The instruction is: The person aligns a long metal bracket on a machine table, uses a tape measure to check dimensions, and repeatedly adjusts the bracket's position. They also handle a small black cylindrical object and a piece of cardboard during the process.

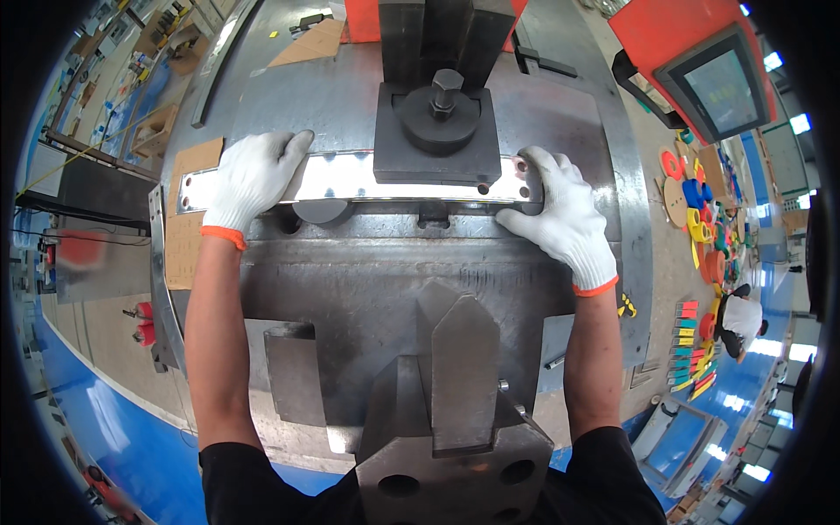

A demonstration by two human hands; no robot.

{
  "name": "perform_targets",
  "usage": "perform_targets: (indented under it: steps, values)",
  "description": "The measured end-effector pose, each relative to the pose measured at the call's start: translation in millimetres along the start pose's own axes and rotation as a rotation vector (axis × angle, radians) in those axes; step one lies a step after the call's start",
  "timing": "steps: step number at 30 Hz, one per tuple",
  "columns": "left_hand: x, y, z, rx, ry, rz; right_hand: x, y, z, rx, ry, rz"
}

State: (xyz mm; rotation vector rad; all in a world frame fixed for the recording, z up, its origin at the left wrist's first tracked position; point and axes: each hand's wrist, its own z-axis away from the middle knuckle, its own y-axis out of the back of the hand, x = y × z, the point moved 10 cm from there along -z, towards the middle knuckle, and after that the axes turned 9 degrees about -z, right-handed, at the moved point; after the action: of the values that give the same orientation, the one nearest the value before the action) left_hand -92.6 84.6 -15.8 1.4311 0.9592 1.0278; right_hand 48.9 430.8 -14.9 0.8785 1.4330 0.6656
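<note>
A long shiny metal strip [337,178] with holes near its ends lies crosswise on the steel machine bed [350,280]. Its middle passes beneath a dark steel block [389,131] topped by a round washer and a large bolt [445,92]. My left hand [254,178], in a white knit glove with an orange cuff, is closed over the strip's left part, the fingers partly hidden. At the right end, my gloved right hand [564,206] grips the strip between the thumb on the near side and fingers on the far side.
Cardboard [184,249] lies under the strip's left end. Close to my body rises a pointed steel block [464,367]. An orange-framed screen [717,87] hangs at upper right. Colourful rolls and parts [700,219] lie on the floor at right, near a crouching person [742,319].
</note>
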Motion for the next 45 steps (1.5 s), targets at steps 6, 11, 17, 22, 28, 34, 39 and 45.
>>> perform_targets:
  steps: [6, 11, 17, 22, 28, 34, 39, 45]
  values:
    - [4.1, 1.3, -1.1, -0.009, -0.005, 0.032, 1.4, 1.3, 1.0, 0.007, 0.009, 0.002]
    - [1.6, -0.3, -1.5, -0.028, 0.007, -0.006, -0.1, 1.3, 1.4, 0.016, 0.022, -0.014]
    - [-0.7, -4.9, -3.9, -0.092, 0.011, -0.030, -0.4, 0.7, 0.9, 0.016, 0.024, -0.019]
    - [2.5, -1.5, -3.7, -0.102, 0.011, -0.008, -1.6, 1.6, -0.3, -0.010, 0.014, -0.003]
    - [1.2, -1.8, -3.4, -0.080, 0.007, 0.006, -4.3, 2.8, 0.3, -0.003, 0.006, 0.013]
    - [-0.2, -3.6, -4.1, -0.077, 0.005, -0.004, -4.9, 1.5, 0.1, -0.018, -0.009, 0.012]
    - [3.3, 0.4, -3.0, -0.086, 0.001, 0.005, -4.4, 2.8, 0.6, 0.005, 0.024, 0.004]
    - [3.9, -0.6, -2.5, -0.141, 0.029, -0.019, -3.8, 3.1, 0.4, -0.003, 0.014, 0.013]
